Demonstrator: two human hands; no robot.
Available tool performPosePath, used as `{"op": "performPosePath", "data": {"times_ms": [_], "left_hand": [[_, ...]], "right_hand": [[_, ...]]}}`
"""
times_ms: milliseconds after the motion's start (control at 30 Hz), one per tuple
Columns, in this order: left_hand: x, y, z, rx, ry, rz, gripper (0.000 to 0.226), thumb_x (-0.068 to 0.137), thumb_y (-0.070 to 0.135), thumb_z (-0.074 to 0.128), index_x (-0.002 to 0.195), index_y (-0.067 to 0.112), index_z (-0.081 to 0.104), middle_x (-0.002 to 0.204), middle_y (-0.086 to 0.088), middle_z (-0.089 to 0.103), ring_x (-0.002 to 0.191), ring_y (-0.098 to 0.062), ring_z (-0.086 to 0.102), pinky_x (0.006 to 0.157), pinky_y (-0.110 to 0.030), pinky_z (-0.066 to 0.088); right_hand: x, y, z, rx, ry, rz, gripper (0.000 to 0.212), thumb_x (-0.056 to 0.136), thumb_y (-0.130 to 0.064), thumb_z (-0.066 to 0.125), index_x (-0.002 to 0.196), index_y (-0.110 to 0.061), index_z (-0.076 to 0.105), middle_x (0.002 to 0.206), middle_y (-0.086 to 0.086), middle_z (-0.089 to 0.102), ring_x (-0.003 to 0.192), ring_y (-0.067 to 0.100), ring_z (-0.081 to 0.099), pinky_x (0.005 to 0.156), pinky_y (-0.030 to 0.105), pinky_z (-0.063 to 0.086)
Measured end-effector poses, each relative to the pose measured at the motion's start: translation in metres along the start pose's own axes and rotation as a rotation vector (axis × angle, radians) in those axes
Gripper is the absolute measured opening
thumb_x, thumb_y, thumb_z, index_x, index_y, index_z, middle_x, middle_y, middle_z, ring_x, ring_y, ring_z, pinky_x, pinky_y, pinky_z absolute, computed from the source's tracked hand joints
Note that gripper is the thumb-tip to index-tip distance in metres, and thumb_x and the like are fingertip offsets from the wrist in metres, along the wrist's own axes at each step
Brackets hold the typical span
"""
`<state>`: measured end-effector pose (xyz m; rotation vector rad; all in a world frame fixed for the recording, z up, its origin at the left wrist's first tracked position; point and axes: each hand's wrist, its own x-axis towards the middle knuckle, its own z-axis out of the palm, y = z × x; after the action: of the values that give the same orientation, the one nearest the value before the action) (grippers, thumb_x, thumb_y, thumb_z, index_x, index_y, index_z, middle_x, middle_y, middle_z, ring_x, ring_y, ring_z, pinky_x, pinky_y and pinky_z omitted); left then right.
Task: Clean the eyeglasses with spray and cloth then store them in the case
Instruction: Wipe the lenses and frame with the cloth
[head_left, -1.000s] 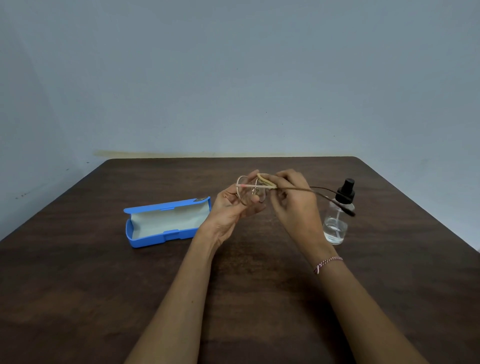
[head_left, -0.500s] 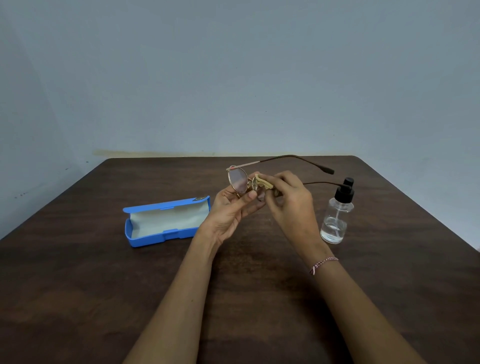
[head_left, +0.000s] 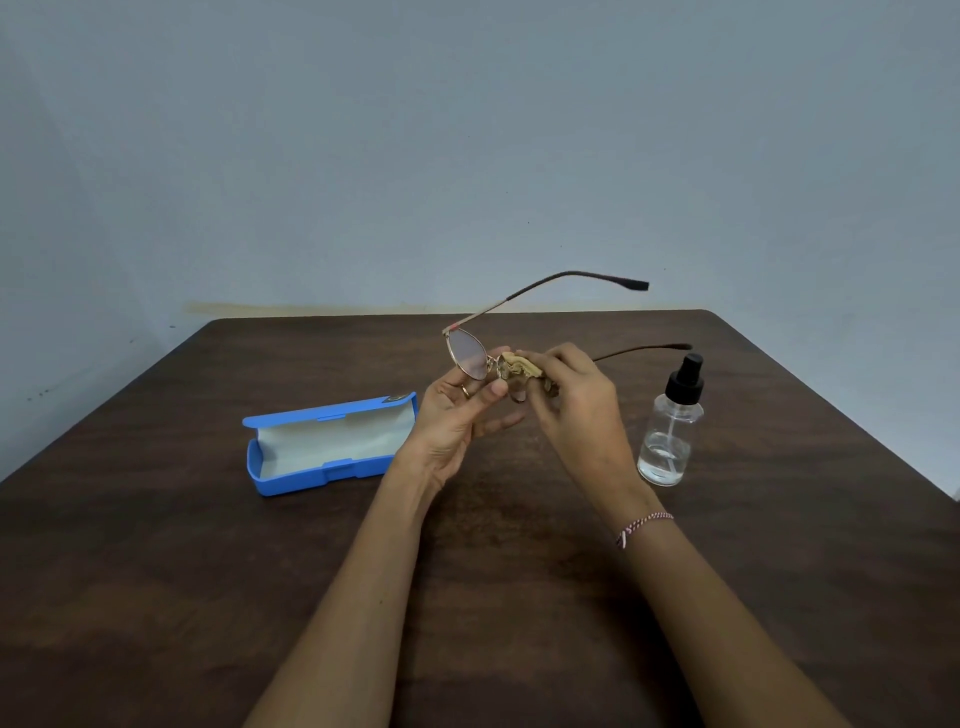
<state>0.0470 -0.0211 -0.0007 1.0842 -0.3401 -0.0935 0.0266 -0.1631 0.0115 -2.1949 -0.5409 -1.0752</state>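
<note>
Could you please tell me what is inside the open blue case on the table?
Only pale lining shows inside the blue case; the eyeglasses are up in the left hand and right hand. The case's near wall hides a strip of its floor.

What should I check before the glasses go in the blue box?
1. Is the case open? Ok: lid up, pale lining showing.
2. Are the glasses held safely? Ok: the left hand grips the frame.
3. Are the lenses clean? Cannot tell.
4. Are the arms of the glasses folded? Not ok: both stick out.
5. Is the cloth put away? Not ok: the right hand pinches it on a lens.
6. Is the spray bottle out of the way? Ok: upright on the table, apart from both hands.
</note>
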Motion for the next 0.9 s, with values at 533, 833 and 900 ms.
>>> {"op": "performPosePath", "data": {"times_ms": [533,833,900], "left_hand": [[-0.001,0.007,-0.005,-0.131,0.062,0.030,0.026,0.081,0.013,0.057,0.106,0.014,0.062,0.085,-0.007,0.075,0.073,-0.012,0.071,0.064,-0.024,0.058],[0.001,0.005,-0.002,-0.169,0.088,0.055,0.030,0.076,0.015,0.059,0.106,0.013,0.062,0.087,-0.008,0.074,0.073,-0.011,0.070,0.064,-0.020,0.057],[0.002,0.004,-0.003,-0.174,0.092,0.070,0.031,0.076,0.013,0.059,0.107,0.012,0.062,0.090,-0.008,0.074,0.078,-0.012,0.070,0.068,-0.021,0.057]], "right_hand": [[0.000,0.002,-0.004,0.173,-0.136,-0.107,0.027,0.081,0.000,0.069,0.107,-0.009,0.069,0.091,0.002,0.060,0.085,0.003,0.054,0.073,0.012,0.048],[0.000,-0.001,-0.003,0.166,-0.133,-0.160,0.031,0.083,-0.006,0.069,0.113,-0.005,0.067,0.099,0.006,0.058,0.098,0.001,0.050,0.087,0.013,0.045],[0.001,0.001,-0.004,0.160,-0.131,-0.169,0.030,0.082,-0.001,0.068,0.112,-0.005,0.067,0.098,0.006,0.058,0.098,0.002,0.052,0.086,0.013,0.046]]}}
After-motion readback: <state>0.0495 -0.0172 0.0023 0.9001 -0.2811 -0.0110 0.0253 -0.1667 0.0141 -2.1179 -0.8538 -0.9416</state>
